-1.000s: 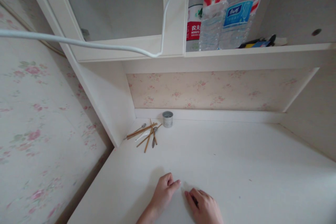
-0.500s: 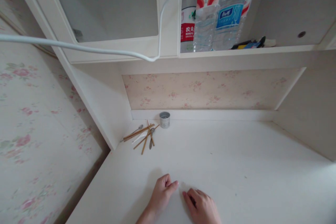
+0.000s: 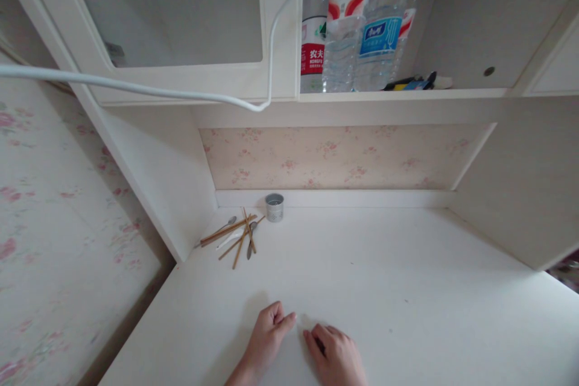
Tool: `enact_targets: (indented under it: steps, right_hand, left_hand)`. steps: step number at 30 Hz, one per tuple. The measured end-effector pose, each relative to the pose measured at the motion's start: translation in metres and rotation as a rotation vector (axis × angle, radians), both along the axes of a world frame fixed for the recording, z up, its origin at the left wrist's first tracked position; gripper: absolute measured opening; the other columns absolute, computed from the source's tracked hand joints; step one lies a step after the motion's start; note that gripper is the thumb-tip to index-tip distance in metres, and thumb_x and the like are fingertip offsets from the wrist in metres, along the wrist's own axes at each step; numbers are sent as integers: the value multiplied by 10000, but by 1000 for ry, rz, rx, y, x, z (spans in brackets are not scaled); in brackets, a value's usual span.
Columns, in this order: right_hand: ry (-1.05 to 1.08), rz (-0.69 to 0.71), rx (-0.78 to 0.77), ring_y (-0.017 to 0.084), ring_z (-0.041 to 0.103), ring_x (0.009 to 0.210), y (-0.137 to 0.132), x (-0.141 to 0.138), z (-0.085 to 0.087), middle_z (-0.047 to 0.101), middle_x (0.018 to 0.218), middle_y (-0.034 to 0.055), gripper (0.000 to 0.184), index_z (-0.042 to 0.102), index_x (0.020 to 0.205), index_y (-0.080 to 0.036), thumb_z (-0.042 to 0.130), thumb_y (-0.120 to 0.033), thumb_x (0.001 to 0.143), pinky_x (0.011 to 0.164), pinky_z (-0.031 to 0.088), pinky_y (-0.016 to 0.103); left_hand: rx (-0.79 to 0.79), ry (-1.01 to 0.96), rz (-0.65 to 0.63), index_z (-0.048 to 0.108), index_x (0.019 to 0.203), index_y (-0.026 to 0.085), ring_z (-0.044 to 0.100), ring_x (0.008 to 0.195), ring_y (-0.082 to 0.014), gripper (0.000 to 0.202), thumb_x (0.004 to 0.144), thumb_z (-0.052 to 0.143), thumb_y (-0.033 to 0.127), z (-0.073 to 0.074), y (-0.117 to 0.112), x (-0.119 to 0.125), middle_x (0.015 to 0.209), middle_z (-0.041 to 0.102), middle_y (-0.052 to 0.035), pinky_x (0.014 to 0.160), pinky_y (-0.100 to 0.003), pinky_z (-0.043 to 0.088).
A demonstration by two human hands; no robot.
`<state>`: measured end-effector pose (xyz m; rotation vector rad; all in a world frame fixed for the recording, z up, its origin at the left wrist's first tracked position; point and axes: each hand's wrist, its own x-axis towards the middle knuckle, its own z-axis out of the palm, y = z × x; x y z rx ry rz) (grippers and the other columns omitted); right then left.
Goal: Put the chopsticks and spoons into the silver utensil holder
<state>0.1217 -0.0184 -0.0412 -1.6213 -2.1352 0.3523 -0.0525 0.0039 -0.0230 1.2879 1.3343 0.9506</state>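
Observation:
My left hand [image 3: 269,333] rests at the near part of the white desk [image 3: 407,253], its fingers curled into a loose fist and its thumb pointing right. Beside it, a small gap away, my right hand [image 3: 335,354] lies on the desk with fingers curled under. Nothing shows in either hand. Farther back on the left is a loose pile of wooden chopsticks [image 3: 237,256], with metal spoons [image 3: 249,247] and a white spoon [image 3: 229,240] among them. A grey perforated metal cup [image 3: 274,208] stands upright just right of the pile.
A shelf cabinet overhangs the desk, holding several plastic bottles [image 3: 346,30] and small dark items [image 3: 414,82]. A white cable [image 3: 181,93] hangs across the cabinet front. Side panels [image 3: 158,175] bound the desk, and floral wallpaper [image 3: 40,241] covers the left wall.
The view has turned slightly right, so everything sits a little farther left in the picture. Both hands keep the same pose, and the pile and cup stay in place.

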Motion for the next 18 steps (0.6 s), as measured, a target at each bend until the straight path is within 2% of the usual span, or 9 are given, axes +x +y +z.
enact_targets:
  steps: [6, 10, 12, 14, 18]
  right_hand:
    - [-8, -5, -14, 134, 614, 638, -2, 1, 3, 652, 672, -13, 334, 563, 684, -226, 397, -341, 950, 587, 324, 228]
    - [1, -12, -10, 126, 604, 627, -3, 0, 6, 645, 664, -16, 336, 566, 683, -223, 400, -338, 952, 584, 319, 223]
    - [-3, -16, -10, 124, 598, 617, -3, -1, 8, 644, 663, -15, 339, 568, 682, -223, 399, -339, 952, 578, 315, 222]
    - [-13, -22, -9, 126, 599, 620, -3, -2, 9, 646, 667, -15, 339, 570, 681, -224, 400, -337, 952, 575, 310, 223]
    - [-27, -21, 1, 131, 605, 629, -3, -3, 11, 649, 668, -19, 327, 570, 682, -226, 407, -326, 948, 577, 303, 229]
  left_hand:
    - [-6, -32, 17, 285, 595, 218, 249, 506, -79, 422, 764, 603, 438, -1, -2, 2, 532, 245, 90, 493, -219, 230]
    - [-164, -123, -3, 289, 633, 233, 199, 430, -71, 383, 746, 582, 453, 9, 9, -4, 488, 232, 113, 426, -211, 176]
    - [-164, -11, 1, 310, 649, 236, 227, 415, -71, 350, 742, 563, 458, 19, 30, -15, 492, 254, 113, 413, -202, 191]
    - [8, 387, 75, 356, 647, 227, 342, 443, -83, 294, 783, 488, 452, 30, 60, -32, 503, 318, 93, 442, -200, 284]
    - [117, 626, 162, 517, 743, 196, 543, 647, -143, 204, 783, 488, 394, 47, 128, -71, 666, 548, 16, 625, -261, 416]
